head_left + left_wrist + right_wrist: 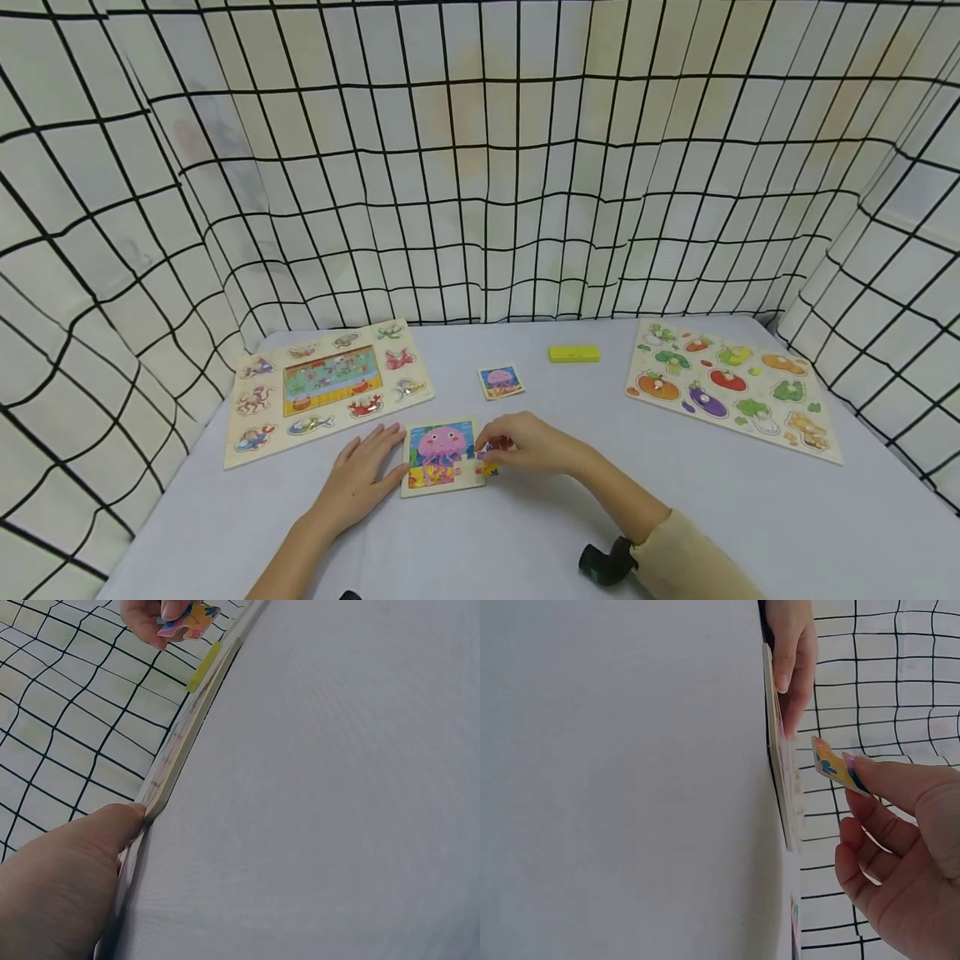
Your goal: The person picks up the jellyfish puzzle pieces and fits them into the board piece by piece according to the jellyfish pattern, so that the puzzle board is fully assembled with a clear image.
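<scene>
A small jigsaw board (pixel 468 478) with a pink jellyfish picture lies flat in the middle of the table. Its lower right corner shows bare wood. My left hand (pixel 363 477) rests along the board's left side, fingers extended and thumb touching the edge. Just over the board's right side, my right hand (pixel 536 443) pinches a jigsaw piece (pixel 835 766) between thumb and fingers. That piece, yellow with blue and pink, is held above the board and tilted. The left wrist view also shows the pinched piece (pixel 196 621), partly covered by the fingers.
Behind the board lies a smaller jellyfish picture tile (pixel 501 382), with a yellow block (pixel 573 354) to its right. A sea-animal puzzle board (pixel 262 358) is at left, a vegetable puzzle board (pixel 678 408) at right. Black netting over white cloth surrounds the table.
</scene>
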`<state>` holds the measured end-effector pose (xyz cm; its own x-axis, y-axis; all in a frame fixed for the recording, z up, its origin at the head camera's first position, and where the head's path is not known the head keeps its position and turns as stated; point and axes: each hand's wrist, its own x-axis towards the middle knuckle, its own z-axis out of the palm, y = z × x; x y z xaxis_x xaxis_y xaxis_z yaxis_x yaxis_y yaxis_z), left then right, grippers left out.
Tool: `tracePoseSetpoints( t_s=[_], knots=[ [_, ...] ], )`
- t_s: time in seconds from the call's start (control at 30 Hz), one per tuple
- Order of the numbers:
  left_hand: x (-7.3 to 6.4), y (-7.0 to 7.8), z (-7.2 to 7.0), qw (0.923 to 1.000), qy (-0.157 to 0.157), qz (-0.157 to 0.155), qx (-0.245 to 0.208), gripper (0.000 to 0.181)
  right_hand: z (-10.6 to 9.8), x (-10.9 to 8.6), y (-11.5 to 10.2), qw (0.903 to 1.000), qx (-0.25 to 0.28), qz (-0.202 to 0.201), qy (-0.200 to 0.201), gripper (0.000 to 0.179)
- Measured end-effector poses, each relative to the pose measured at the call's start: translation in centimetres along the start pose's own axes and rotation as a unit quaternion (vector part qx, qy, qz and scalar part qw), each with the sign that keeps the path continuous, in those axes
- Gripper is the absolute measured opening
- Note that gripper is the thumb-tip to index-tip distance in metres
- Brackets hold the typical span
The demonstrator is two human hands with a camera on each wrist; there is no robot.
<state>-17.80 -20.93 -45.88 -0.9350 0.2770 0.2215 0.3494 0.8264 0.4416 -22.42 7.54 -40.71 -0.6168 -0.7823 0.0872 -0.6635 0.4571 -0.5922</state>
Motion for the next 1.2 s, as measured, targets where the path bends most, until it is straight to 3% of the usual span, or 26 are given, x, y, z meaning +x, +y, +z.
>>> tracePoseSetpoints(
  t_s=[0.83,1.2],
  knots=[
    [-0.1,0.1,-0.2,1.0,0.004,0.008,-0.001,0.054,2.2,2.7,0.4,0.9999,0.006,-0.011,-0.004,0.013],
    [0.0,0.0,-0.1,1.0,0.004,0.008,0.002,0.054,2.6,3.0,0.5,0.998,-0.059,-0.018,0.012,0.012]
  ],
)
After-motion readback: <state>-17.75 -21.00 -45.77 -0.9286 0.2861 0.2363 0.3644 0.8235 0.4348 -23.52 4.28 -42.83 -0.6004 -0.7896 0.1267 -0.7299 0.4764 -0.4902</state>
